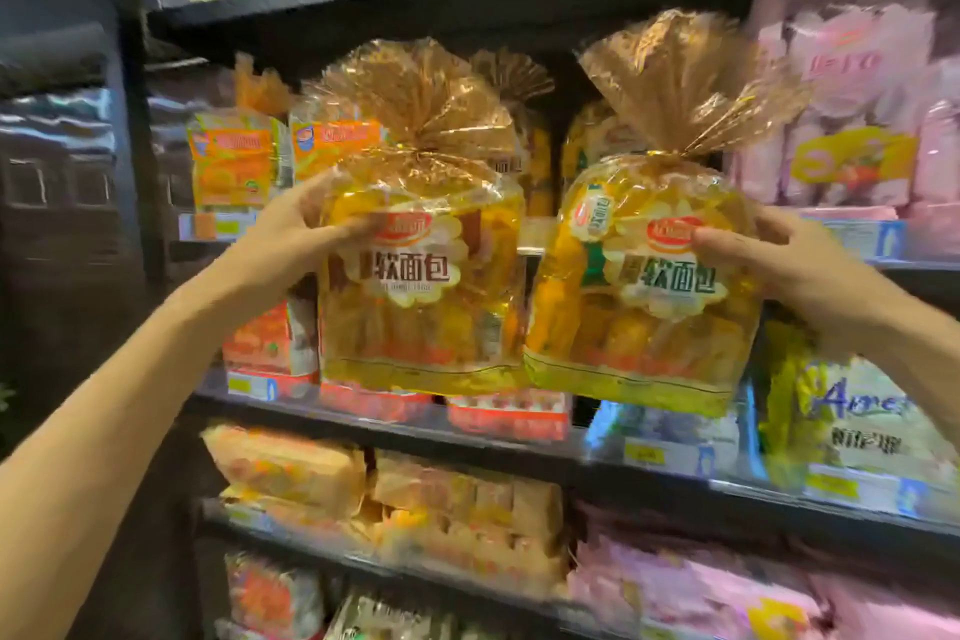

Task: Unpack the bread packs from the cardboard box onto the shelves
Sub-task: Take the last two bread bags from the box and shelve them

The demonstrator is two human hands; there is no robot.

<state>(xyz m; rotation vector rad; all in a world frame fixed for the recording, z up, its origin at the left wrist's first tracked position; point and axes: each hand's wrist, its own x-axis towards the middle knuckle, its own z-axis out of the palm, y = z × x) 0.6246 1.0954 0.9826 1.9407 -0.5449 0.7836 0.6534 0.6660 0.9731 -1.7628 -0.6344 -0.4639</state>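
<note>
I hold two yellow bread packs with gathered golden tops up in front of the shelves. My left hand [306,224] grips the left bread pack [421,296] by its upper left side, thumb on the front. My right hand [769,255] grips the right bread pack [644,307] by its upper right side, thumb on the red label. The two packs touch at their lower inner corners. Both hang in the air before the middle shelf [883,265]. The cardboard box is out of view.
Dark shelves carry many packs: orange packs [234,161] at left, pink packs [857,120] at right, more golden-topped packs behind mine. Red packs [509,416] and a yellow-white pack [857,421] sit one shelf lower. Lower shelves hold orange and pink packs.
</note>
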